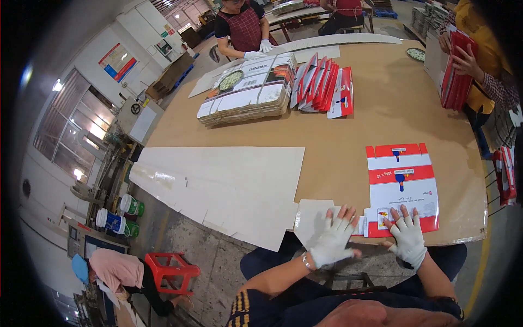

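Lower right of frame: left hand [335,240] and right hand [407,240], both in white gloves with bare fingertips, palms down; fingers of each spread apart, clamped on nothing. Flat red-and-white carton sheet [402,193] lies on the brown bench [338,139], right of centre; right-hand fingers overlap its lower edge, pressure cannot be told. Left hand lies over a small pale board [312,220], fingertips beside the sheet's lower left flap. Large white board [234,182] left of centre. Upper centre: strapped carton stack [248,87], with folded red-and-white cartons [321,84] just right of it. Upper right: co-worker's hands [468,64] hold red cartons [455,90]
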Demonstrator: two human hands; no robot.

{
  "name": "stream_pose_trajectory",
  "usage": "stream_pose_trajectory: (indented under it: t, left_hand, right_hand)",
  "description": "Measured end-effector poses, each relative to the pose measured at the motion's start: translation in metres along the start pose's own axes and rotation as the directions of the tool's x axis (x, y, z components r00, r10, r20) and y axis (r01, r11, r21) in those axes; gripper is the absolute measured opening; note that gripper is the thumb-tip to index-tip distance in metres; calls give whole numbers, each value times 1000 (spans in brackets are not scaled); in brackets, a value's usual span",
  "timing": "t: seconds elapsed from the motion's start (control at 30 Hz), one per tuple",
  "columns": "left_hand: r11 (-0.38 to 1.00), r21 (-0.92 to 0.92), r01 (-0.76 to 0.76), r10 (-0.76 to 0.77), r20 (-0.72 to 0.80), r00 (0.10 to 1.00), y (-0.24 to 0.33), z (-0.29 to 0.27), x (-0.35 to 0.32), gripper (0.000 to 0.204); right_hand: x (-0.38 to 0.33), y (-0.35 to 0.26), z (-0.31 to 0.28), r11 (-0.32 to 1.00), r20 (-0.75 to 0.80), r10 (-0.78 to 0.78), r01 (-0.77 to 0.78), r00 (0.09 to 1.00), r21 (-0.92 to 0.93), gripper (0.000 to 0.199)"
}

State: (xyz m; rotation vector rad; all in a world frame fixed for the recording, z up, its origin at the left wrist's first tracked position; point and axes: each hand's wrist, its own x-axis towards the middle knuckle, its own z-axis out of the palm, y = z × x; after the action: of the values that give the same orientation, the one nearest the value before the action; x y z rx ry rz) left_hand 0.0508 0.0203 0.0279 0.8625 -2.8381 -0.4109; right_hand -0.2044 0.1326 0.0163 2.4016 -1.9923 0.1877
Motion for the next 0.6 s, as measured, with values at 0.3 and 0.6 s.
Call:
stream_pose_trajectory:
  t: [0.3, 0.6]
  left_hand:
    - [981, 187, 52, -31, -109, 994, -59, -17, -63, 71]
    - [154, -976, -156, -759, -218, 614, -28, 41, -8, 75]
  right_hand:
    - [-6, -7, 3, 993, 85, 118, -118, 989, -2, 82]
    - [3, -3, -2, 988, 92, 132, -139, 987, 68, 79]
